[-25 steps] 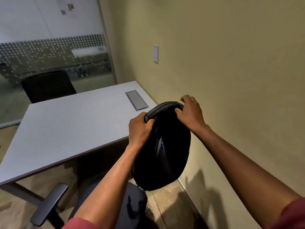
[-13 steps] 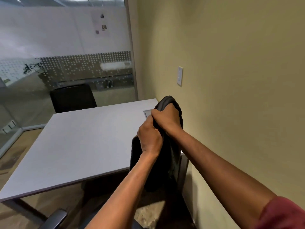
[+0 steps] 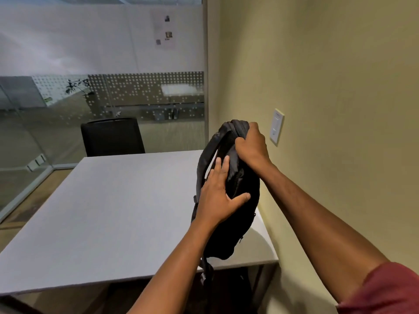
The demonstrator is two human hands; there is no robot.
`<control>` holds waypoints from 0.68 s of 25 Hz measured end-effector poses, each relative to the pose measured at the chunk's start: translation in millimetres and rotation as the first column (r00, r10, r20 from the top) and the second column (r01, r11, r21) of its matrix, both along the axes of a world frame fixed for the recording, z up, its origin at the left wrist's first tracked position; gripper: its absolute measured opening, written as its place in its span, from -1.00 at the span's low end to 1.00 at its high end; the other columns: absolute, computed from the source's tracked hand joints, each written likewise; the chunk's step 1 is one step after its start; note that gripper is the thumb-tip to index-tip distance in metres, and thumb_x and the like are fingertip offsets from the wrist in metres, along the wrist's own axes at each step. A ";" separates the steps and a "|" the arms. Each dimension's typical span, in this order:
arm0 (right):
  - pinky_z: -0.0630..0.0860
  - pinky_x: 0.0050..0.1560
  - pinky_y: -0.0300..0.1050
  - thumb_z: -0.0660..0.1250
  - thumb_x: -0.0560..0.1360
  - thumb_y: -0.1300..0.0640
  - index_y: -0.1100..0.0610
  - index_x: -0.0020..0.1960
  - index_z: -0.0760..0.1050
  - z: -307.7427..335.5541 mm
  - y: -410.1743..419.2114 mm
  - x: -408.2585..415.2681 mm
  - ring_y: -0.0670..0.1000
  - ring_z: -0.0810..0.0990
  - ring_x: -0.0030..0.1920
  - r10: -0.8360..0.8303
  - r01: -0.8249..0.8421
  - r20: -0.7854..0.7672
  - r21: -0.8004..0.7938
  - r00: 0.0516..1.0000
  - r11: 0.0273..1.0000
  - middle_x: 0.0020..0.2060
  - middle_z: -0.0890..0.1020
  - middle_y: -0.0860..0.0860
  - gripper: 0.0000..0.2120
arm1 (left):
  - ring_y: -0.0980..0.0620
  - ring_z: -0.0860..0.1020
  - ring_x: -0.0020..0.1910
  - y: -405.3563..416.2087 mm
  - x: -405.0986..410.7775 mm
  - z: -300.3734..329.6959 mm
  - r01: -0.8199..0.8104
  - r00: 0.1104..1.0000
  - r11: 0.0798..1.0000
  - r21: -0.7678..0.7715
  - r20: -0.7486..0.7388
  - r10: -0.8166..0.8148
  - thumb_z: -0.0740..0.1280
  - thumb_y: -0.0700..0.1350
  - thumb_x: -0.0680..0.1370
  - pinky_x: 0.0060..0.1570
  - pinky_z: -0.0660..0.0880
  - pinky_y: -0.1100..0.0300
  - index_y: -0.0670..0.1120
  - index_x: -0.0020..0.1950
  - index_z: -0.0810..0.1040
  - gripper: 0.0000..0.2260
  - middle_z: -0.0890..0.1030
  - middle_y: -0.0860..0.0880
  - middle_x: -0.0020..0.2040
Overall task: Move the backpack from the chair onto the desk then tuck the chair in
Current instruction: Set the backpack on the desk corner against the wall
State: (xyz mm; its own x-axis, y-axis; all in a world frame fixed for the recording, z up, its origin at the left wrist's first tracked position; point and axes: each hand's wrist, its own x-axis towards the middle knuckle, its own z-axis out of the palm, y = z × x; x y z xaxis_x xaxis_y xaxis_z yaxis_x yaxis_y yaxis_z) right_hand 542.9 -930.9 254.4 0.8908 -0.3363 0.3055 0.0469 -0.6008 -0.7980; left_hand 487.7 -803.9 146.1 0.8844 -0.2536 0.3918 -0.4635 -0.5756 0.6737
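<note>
The right hand clamps the backpack top; the left hand, fingers spread, steadies it. Lower it fully onto the desk, away from the near edge.

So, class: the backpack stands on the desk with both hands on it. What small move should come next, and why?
Probably let go, top hand last. The backpack already stands upright on the desk near the wall corner; the right hand grips its top and the left hand lies flat against its side. A strap hangs over the desk's edge, so check it stays put.
</note>
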 end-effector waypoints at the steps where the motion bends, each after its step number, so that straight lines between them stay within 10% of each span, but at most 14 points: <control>1: 0.42 -0.14 -0.05 0.19 0.46 0.21 0.15 0.22 0.31 -3.4 -8.9 16.0 0.17 0.53 -0.07 0.018 -0.018 -0.006 0.009 1.000 1.000 0.00 0.54 0.12 -0.67 | 0.06 0.10 0.60 -4.0 9.3 -9.5 -0.040 0.999 0.999 0.016 -0.012 0.041 0.41 0.31 0.39 0.48 0.27 -0.11 0.28 0.60 -0.16 -0.03 -0.03 0.14 0.65; 12: 0.36 -0.24 -0.11 0.16 0.50 0.27 0.09 0.38 0.27 -69.1 -90.4 114.4 0.11 0.50 -0.09 -0.014 0.018 -0.120 0.035 0.993 0.999 0.02 0.51 0.06 -0.55 | 0.00 0.28 0.54 -40.9 91.4 -105.1 -0.028 0.955 0.991 0.127 -0.291 0.064 0.44 0.12 0.48 0.42 0.38 -0.06 0.20 0.62 -0.11 -0.10 0.13 0.09 0.63; 17: 0.33 -0.36 -0.12 0.12 0.52 0.30 0.06 0.48 0.16 -78.6 -117.4 121.4 0.16 0.55 -0.18 -0.221 0.222 -0.128 -0.004 0.967 0.975 0.09 0.54 0.16 -0.45 | -0.11 0.59 0.17 -39.9 110.3 -129.7 -0.079 0.928 0.948 0.307 -0.324 0.182 0.31 -0.10 0.54 0.08 0.57 0.01 0.13 0.52 0.26 -0.44 0.58 -0.05 0.29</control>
State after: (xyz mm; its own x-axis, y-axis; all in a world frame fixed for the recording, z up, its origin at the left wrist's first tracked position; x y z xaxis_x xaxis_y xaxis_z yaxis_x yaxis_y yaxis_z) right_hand 664.2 -1048.3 175.8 0.8251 -0.5320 0.1899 -0.1888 -0.5765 -0.7950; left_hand 598.0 -843.7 16.4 0.9833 -0.1813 -0.0141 -0.1402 -0.8050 0.5765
